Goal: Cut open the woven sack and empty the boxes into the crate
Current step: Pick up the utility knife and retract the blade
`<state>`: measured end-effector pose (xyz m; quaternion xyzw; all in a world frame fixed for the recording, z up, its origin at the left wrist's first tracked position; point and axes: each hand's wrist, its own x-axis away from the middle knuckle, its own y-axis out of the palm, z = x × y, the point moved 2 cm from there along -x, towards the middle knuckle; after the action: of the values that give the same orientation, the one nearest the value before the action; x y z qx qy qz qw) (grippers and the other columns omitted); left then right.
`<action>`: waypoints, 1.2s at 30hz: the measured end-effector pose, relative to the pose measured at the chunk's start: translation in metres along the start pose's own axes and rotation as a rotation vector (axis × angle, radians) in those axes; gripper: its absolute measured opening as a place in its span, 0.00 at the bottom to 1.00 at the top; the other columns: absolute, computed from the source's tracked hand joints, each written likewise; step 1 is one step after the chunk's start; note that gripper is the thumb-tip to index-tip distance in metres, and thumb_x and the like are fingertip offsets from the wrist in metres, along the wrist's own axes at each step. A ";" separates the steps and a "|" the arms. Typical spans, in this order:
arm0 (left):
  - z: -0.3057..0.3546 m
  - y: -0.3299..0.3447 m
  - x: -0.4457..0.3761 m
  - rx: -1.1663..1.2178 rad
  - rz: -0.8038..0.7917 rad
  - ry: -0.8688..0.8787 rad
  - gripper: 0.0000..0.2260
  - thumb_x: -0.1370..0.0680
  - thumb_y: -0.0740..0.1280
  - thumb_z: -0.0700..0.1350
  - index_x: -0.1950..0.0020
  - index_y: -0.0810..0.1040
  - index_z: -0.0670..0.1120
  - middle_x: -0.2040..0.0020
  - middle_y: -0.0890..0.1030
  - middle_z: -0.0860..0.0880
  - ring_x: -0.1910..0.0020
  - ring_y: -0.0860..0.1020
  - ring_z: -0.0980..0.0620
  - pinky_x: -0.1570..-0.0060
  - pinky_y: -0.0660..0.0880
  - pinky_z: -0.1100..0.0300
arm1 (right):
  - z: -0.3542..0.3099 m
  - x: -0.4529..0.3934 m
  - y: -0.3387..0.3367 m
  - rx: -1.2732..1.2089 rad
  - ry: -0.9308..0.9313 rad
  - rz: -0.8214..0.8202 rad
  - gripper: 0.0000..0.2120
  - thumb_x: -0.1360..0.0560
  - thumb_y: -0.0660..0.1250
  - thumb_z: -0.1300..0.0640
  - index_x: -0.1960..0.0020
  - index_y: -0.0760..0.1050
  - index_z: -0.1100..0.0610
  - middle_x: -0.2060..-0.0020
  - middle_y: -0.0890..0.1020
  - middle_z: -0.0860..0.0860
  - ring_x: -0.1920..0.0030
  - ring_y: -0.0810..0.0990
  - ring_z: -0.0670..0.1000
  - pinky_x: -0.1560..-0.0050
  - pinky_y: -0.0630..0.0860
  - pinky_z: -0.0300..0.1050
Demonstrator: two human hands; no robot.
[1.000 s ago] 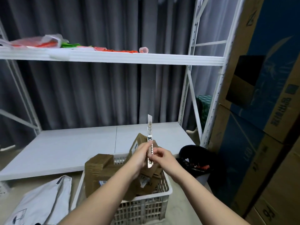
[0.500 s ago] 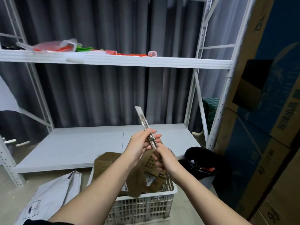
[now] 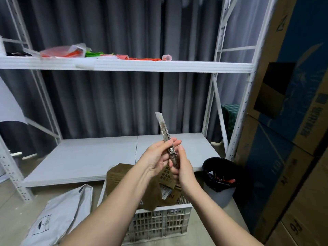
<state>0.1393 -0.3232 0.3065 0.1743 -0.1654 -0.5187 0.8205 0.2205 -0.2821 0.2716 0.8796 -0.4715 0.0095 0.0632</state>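
Note:
I hold a metal utility knife [image 3: 166, 137] upright in front of me, its blade out and pointing up. My left hand [image 3: 156, 157] grips its body from the left. My right hand [image 3: 183, 167] wraps its lower end, thumb on the slider. Below my hands a white slatted crate [image 3: 159, 222] stands on the floor with several brown cardboard boxes [image 3: 120, 173] piled in it. The white woven sack [image 3: 58, 213] lies flat and slack on the floor to the crate's left.
A white metal rack has a bare low shelf [image 3: 99, 157] behind the crate and an upper shelf [image 3: 124, 65] with plastic bags. A bin with a black liner [image 3: 220, 180] stands right of the crate. Large cartons [image 3: 292, 121] are stacked along the right.
The knife tilted left and then came back closer to upright, staying in both hands. My view has shifted, so the rack's left post and more of the floor show.

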 end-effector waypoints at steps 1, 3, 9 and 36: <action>-0.002 0.000 0.000 0.008 0.000 0.010 0.06 0.21 0.62 0.38 0.48 0.77 0.43 0.59 0.86 0.52 0.68 0.82 0.59 0.79 0.68 0.68 | 0.000 0.001 -0.001 -0.020 0.015 -0.014 0.30 0.22 0.49 0.36 0.73 0.65 0.54 0.84 0.60 0.45 0.83 0.55 0.44 0.81 0.54 0.32; -0.005 0.001 0.002 0.024 0.008 0.028 0.07 0.21 0.60 0.34 0.48 0.76 0.42 0.59 0.86 0.52 0.69 0.82 0.59 0.80 0.67 0.69 | 0.000 0.002 -0.001 -0.038 0.031 -0.039 0.31 0.23 0.49 0.34 0.74 0.63 0.55 0.84 0.60 0.46 0.84 0.55 0.44 0.80 0.54 0.32; -0.013 0.001 0.006 0.010 0.057 0.048 0.12 0.20 0.61 0.34 0.38 0.73 0.42 0.67 0.82 0.47 0.82 0.70 0.59 0.85 0.65 0.68 | -0.004 0.001 0.001 -0.108 0.070 -0.171 0.34 0.24 0.46 0.31 0.70 0.70 0.58 0.79 0.67 0.54 0.86 0.56 0.44 0.81 0.53 0.29; -0.014 -0.016 0.009 -0.256 0.071 0.093 0.12 0.18 0.57 0.43 0.42 0.75 0.38 0.46 0.83 0.43 0.74 0.80 0.60 0.69 0.77 0.68 | 0.001 0.010 0.006 0.019 -0.053 -0.150 0.17 0.18 0.54 0.49 0.60 0.72 0.55 0.77 0.64 0.48 0.81 0.58 0.43 0.80 0.52 0.33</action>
<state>0.1365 -0.3365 0.2878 0.0861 -0.0657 -0.4976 0.8606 0.2209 -0.2941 0.2715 0.9130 -0.4055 -0.0143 0.0429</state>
